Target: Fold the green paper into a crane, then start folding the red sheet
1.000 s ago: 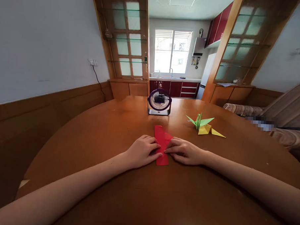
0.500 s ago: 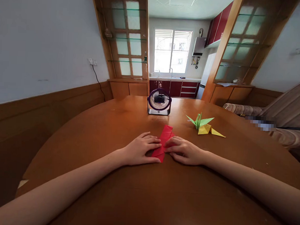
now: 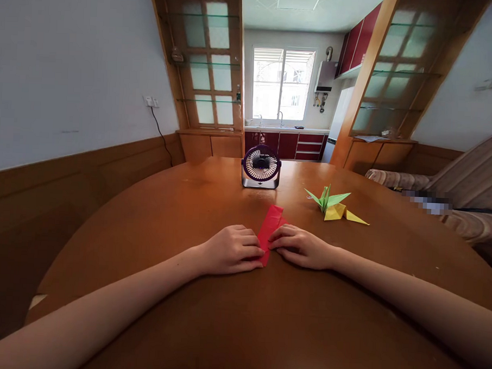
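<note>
A folded sheet of red origami paper (image 3: 271,222) lies slantwise on the wooden table between my hands. At its lower left edge my left hand (image 3: 234,250) is closed, thumb and fingertips together on the near corner. My right hand (image 3: 302,247) has its fingers curled onto the paper's right side, covering part of a folded flap. Just beyond my right hand stand a green paper crane (image 3: 327,199) and a yellow folded paper piece (image 3: 338,211), which touch or overlap.
A small purple desk fan (image 3: 261,166) stands upright near the table's far edge. The round table (image 3: 155,213) has a striped armchair (image 3: 470,178) at its right. Behind it are wooden cabinets with glass shelves and a kitchen with a window (image 3: 281,85).
My left hand has drawn its spread fingers together and shifted slightly nearer, gripping the paper's near left corner. My right hand has barely moved.
</note>
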A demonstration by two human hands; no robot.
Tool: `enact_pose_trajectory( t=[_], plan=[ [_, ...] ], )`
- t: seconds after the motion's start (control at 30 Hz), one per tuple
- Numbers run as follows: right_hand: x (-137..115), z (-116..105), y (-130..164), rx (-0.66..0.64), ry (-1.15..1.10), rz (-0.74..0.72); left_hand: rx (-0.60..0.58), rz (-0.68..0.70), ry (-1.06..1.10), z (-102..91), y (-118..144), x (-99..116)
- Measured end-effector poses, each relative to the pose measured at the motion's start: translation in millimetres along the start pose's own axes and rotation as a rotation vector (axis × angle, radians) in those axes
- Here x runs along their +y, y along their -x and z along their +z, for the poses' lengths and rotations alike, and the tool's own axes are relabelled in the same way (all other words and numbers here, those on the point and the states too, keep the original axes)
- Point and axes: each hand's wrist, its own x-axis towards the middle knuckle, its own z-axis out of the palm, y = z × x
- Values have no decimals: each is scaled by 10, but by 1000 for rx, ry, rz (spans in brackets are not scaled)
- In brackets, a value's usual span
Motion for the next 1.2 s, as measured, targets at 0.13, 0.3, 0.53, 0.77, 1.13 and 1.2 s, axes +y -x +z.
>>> enact_pose_trajectory(
  t=[0.13, 0.3, 0.53, 0.77, 1.13, 1.2],
  plan=[
    [30, 16, 5, 20, 31, 26, 2, -5, -73, 41, -4, 2],
    [32, 23, -2, 12, 56, 35, 9, -31, -133, 71, -19, 7],
    [12, 15, -5, -2, 83, 37, 120, -214, -53, 79, -20, -8],
    [-35, -19, -27, -14, 97, 54, 130, -467, 28, 102, -39, -31],
    [5, -20, -3, -70, 169, -13, 78, -534, 0, 140, -45, -62],
    [7, -16, -2, -61, 163, -15, 77, -551, 22, 135, -36, -70]
  ],
)
